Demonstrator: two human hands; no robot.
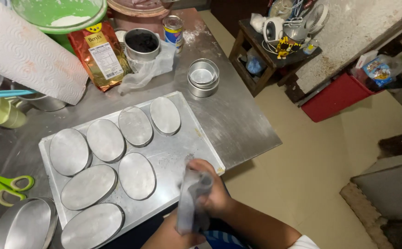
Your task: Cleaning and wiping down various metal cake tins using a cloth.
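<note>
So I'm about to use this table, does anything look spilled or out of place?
Yes: white powder is dusted over the metal table beside the can, and the green bowl is smeared white inside. The oval tins sit in orderly rows on the tray.

The left hand (171,237) at six o'clock is mostly hidden behind the grey oval tin (192,203) and cut off by the bottom edge. The right hand (215,193) wraps that tin, hiding its far side. At seven o'clock a stack of oval tins (23,226) runs off the corner. At eleven o'clock the green bowl (58,14) and paper towel roll (28,55) are cropped by the frame. At one o'clock the clutter on the dark stool (279,46) is too small to make out.
</note>
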